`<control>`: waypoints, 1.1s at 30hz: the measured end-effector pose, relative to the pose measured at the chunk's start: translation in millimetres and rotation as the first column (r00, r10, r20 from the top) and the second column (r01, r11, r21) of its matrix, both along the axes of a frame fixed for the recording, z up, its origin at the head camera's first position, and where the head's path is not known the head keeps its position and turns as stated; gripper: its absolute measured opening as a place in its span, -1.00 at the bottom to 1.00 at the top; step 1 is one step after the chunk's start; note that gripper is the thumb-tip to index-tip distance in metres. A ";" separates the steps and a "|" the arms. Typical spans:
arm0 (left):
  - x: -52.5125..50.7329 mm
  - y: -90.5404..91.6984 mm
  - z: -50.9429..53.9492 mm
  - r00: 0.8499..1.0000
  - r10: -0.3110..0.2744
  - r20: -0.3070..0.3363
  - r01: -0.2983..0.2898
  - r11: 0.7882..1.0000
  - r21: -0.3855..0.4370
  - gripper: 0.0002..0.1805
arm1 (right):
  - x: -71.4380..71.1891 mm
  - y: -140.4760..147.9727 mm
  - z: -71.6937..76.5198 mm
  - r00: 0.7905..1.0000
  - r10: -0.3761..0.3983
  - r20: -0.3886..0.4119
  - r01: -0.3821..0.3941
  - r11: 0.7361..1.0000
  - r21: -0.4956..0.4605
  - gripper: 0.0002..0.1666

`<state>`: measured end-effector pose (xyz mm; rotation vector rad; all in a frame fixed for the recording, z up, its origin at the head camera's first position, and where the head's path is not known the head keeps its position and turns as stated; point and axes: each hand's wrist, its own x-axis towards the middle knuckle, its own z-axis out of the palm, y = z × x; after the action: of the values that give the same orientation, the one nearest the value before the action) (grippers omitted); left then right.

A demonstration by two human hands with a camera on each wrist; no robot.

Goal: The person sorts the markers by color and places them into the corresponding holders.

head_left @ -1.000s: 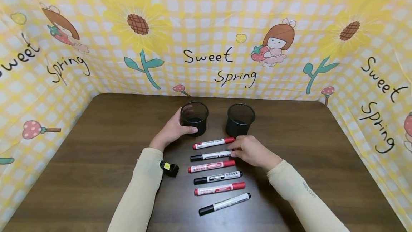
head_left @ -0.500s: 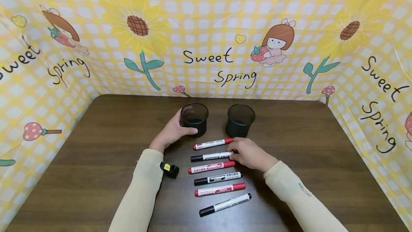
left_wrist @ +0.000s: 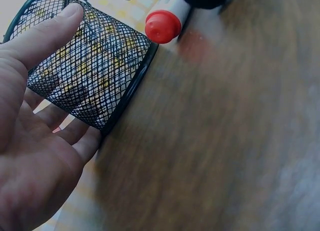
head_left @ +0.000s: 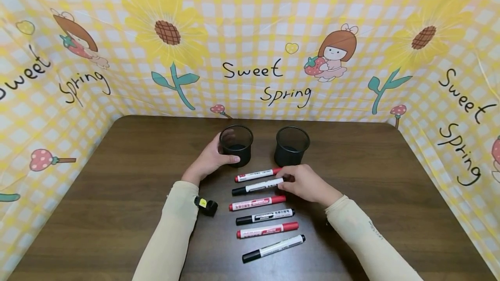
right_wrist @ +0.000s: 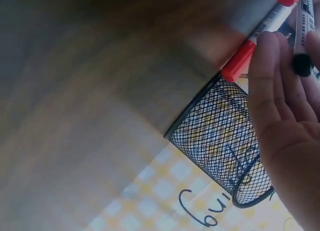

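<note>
My left hand (head_left: 208, 158) holds the left black mesh pen cup (head_left: 236, 147), its thumb on the near side and fingers behind. In the left wrist view this hand (left_wrist: 40, 136) wraps the mesh cup (left_wrist: 95, 66) from the side. With thumb and fingers my right hand (head_left: 306, 183) pinches the right end of a black-capped whiteboard marker (head_left: 258, 187), which slants slightly up to the right. In the right wrist view the marker's dark end (right_wrist: 302, 65) shows between the fingers. A red marker (head_left: 255, 175) lies just beyond, its right end partly behind the right hand.
A second mesh pen cup (head_left: 291, 147) stands upright behind the right hand. Nearer me lie a red marker (head_left: 257, 203), a black one (head_left: 265, 217), another red one (head_left: 267, 230) and another black one (head_left: 273, 248). A patterned cloth (head_left: 250, 47) rises behind the wooden table (head_left: 117, 177).
The right hand has shifted slightly and the black marker's right end has risen a little in its fingers. The left hand and both cups stay where they were.
</note>
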<state>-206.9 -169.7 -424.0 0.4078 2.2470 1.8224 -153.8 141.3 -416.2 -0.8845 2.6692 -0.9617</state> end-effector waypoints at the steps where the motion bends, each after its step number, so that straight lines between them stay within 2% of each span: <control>1: 0.0 -0.2 -0.3 1.000 0.000 -0.001 0.000 1.000 0.002 -0.03 | -0.2 0.1 0.5 1.000 -0.013 0.015 0.013 1.000 -0.027 -0.87; 6: 0.4 -1.3 -1.4 1.000 0.000 -0.007 0.000 1.000 0.019 -0.02 | 0.3 -0.6 6.0 0.990 -0.075 0.120 0.093 0.983 -0.158 -0.86; 10: 0.9 -2.4 -1.6 1.000 0.003 -0.015 -0.003 1.000 0.025 -0.02 | 0.8 -2.2 11.6 0.982 -0.095 0.161 0.131 0.965 -0.228 -0.85; 13: 0.4 -2.7 -2.2 1.000 0.004 -0.011 -0.004 1.000 0.024 -0.02 | 0.6 -3.3 15.1 0.981 -0.085 0.174 0.131 0.953 -0.274 -0.85; 16: -5.2 -4.7 -11.2 1.000 0.010 -0.006 -0.010 1.000 0.014 -0.01 | 0.1 -5.1 19.2 0.980 -0.061 0.192 0.123 0.935 -0.333 -0.84; 21: -13.5 -7.9 -26.9 1.000 0.018 -0.011 -0.017 1.000 0.008 0.01 | -4.0 -11.0 26.9 0.977 -0.001 0.212 0.101 0.883 -0.459 -0.83; 26: -13.6 -8.2 -29.4 0.999 0.020 -0.027 -0.020 1.000 0.013 0.01 | -10.4 -19.6 38.2 0.975 0.041 0.217 0.088 0.829 -0.553 -0.82; 30: -13.9 -6.6 -28.5 0.999 0.025 -0.038 -0.025 1.000 0.001 -0.01 | -14.3 -28.9 50.1 0.980 0.035 0.196 0.091 0.798 -0.596 -0.79; 33: -14.6 -4.5 -28.0 0.999 0.025 -0.042 -0.025 1.000 -0.005 -0.02 | -17.9 -36.3 56.4 0.980 0.037 0.197 0.101 0.759 -0.643 -0.77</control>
<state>-221.5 -174.2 -452.0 0.4226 2.2949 1.8362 -171.7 105.0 -359.7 -0.7828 2.1776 -1.9437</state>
